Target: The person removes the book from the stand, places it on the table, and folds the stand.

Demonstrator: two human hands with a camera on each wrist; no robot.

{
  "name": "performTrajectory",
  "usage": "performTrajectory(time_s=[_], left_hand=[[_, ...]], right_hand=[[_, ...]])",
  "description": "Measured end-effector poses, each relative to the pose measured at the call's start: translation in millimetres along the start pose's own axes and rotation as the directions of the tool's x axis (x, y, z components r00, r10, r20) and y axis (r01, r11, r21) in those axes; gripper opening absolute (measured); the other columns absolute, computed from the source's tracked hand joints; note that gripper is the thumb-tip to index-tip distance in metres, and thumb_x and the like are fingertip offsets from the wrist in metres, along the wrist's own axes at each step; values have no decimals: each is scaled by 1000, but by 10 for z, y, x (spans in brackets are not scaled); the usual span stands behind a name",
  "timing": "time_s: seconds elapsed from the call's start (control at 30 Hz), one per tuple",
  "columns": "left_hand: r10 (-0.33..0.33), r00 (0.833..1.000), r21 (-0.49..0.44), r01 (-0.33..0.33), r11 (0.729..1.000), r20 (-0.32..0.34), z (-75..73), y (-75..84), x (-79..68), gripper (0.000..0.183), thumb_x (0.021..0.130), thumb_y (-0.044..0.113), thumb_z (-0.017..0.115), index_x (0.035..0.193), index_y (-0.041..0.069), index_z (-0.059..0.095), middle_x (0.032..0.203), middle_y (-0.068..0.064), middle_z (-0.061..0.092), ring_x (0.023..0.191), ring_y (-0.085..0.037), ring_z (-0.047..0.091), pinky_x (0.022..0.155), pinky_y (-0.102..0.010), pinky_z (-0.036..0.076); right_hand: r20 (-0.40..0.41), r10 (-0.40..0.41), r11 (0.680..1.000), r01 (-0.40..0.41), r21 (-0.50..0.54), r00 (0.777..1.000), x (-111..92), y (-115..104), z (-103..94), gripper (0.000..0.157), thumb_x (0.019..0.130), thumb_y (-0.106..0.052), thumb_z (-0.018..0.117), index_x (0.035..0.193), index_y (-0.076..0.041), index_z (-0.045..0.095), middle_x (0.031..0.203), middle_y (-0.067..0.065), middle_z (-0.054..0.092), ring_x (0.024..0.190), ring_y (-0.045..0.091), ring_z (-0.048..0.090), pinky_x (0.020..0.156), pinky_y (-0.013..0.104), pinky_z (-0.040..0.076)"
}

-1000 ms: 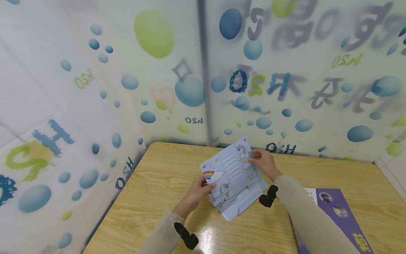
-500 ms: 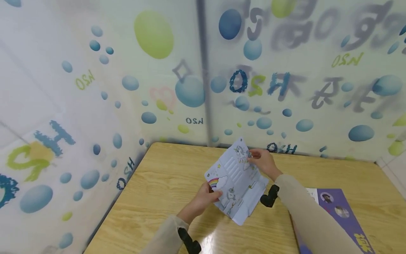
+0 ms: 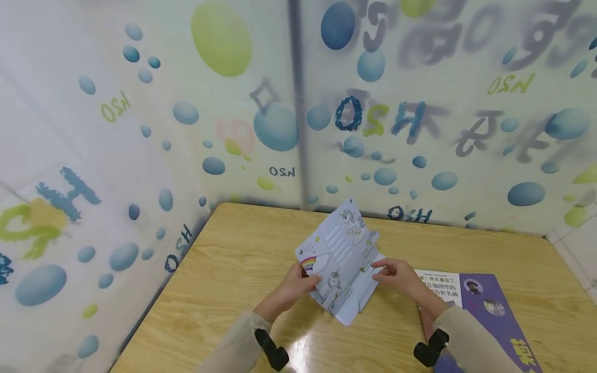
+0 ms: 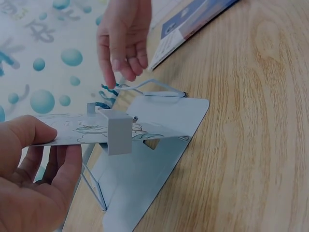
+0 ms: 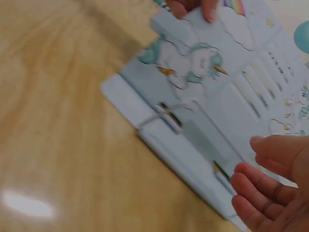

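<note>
A pale white-lilac metal book stand (image 3: pixel 340 259) with unicorns, a rainbow and a row of slots stands tilted over the table. My left hand (image 3: pixel 291 285) pinches its left edge, thumb on the printed face and fingers behind, beside a small folded page holder (image 4: pixel 119 133). The flat base plate (image 4: pixel 140 174) rests on the wood, with bent wire pieces (image 4: pixel 161 84) at its sides. Close to the stand's lower right edge is my right hand (image 3: pixel 396 277), its fingers loosely bent and thumb apart. In the left wrist view its index fingertip is right at a wire's end.
A purple and white book (image 3: pixel 489 295) lies on the wooden table (image 3: pixel 224 285) at the right, partly under my right forearm. Behind the table's far edge rises a wall covering (image 3: pixel 420 67) with bubbles and lettering.
My right hand has left the stand's upper right edge and come down toward its lower right side. My left hand keeps its pinch; the stand shifted right, then slightly back left.
</note>
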State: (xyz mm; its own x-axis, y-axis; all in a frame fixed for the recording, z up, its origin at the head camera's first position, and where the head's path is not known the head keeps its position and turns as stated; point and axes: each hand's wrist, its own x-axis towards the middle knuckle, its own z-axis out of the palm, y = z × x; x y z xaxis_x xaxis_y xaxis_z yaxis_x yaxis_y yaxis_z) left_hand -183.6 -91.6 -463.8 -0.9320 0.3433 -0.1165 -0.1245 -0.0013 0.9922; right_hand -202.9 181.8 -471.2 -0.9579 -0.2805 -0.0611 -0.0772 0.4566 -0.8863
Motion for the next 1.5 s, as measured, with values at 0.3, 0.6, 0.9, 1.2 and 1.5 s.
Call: performTrajectory(time_s=[0.3,0.6,0.9,1.2,1.5], left_hand=[[2,1000,12,-2,1000,0,-29,-3,13,38,87,2,54,122,-9,42,106,-19,59,92,-21,59,78,-34,49],[6,1000,21,-6,1000,-11,-65,12,18,39,87,3,53,123,-9,41,105,-16,59,89,-18,58,76,-31,48],[15,1000,13,-16,1000,18,-66,-11,30,43,86,2,53,126,-6,39,110,-18,58,94,-20,57,79,-33,48],[19,999,-53,-16,998,42,89,-60,33,48,80,-2,57,125,-2,40,108,-16,59,92,-21,58,79,-37,49],[80,997,-117,-80,990,-10,340,-172,-23,47,76,-7,58,119,-8,42,97,-10,60,81,-13,57,68,-27,50]], right_hand=[[-17,-77,991,79,107,997,-96,21,321,30,84,-7,65,104,14,58,79,16,66,69,14,61,60,24,49],[-15,12,990,-10,138,1000,-46,-82,429,26,83,-5,65,99,15,61,78,16,67,72,19,65,63,24,50],[-82,110,988,-100,115,991,-46,-132,447,22,79,-2,67,96,12,64,76,13,67,70,20,64,63,30,52],[-102,119,986,-106,127,988,-81,-78,348,21,78,4,66,95,15,62,74,13,65,67,19,63,63,37,53],[-119,130,990,-122,73,984,-66,-31,258,24,75,5,66,96,15,62,75,15,66,68,21,63,62,34,53]])
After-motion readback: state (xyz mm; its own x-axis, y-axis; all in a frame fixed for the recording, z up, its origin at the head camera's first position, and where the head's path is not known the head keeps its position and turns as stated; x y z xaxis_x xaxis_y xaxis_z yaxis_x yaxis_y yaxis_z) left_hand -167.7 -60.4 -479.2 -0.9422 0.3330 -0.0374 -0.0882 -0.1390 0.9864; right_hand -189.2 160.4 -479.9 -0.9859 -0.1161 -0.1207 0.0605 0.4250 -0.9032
